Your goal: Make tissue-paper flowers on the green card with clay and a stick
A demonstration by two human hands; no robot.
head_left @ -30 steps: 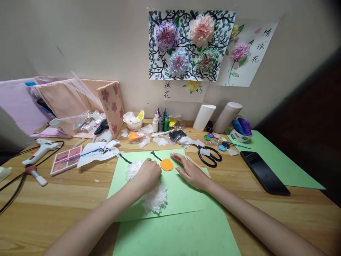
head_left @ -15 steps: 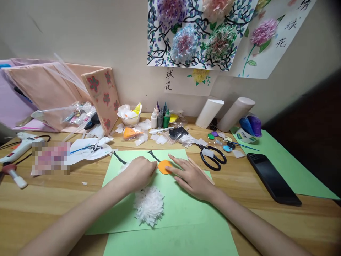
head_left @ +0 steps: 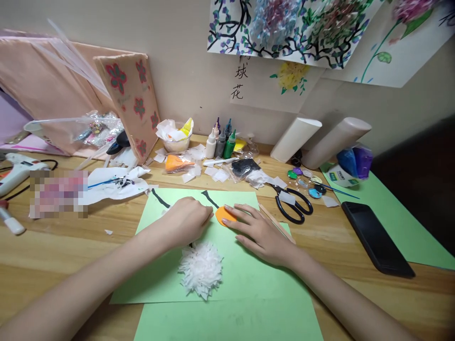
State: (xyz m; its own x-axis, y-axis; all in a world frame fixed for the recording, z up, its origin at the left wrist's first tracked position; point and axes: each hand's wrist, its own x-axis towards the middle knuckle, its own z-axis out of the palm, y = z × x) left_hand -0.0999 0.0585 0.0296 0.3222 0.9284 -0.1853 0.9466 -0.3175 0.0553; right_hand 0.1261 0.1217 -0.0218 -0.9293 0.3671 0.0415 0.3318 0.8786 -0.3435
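An orange flat disc (head_left: 221, 216) lies on a light green paper sheet (head_left: 241, 279). My right hand (head_left: 261, 234) lies spread over it, with fingertips covering its right part. Close to the disc's left side, my left hand (head_left: 190, 219) is closed with its fingers curled down at the paper; what they pinch, if anything, is hidden. Below my left hand sits a fluffy white paper pompom (head_left: 201, 270). Black strips (head_left: 210, 199) run across the upper part of the sheet, one ending near the disc. Some white paper shows just behind my left hand.
Black-handled scissors (head_left: 293, 203) and a dark phone (head_left: 377, 239) lie to the right. Paint bottles (head_left: 220, 144), an orange packet (head_left: 177, 163) and a bowl (head_left: 176, 137) stand behind, among paper scraps. A glue gun (head_left: 21, 170) is at the left.
The camera view has tilted down and shifted slightly. My right fingers now cover more of the orange disc. My left hand stays closed beside it.
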